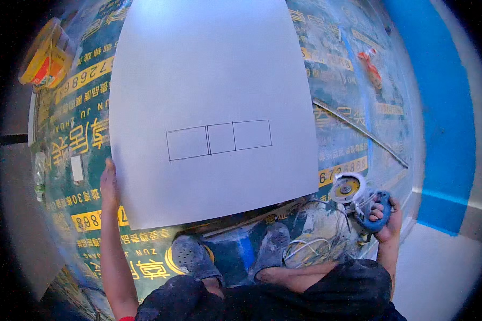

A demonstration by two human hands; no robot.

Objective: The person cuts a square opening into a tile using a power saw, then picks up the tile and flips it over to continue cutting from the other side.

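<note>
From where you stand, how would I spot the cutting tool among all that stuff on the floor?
Start at the large pale grey rectangular board with three boxes drawn on it, then go to its lower right corner. Just beyond it, the right hand holds a small blue-handled power cutter with a round disc. Only it carries a disc, unlike the white cable tangle alongside.

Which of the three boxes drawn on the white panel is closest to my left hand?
The leftmost box; it sits nearest the panel edge held by the left hand.

Grinder (358, 195) right of panel (214, 107)
</note>
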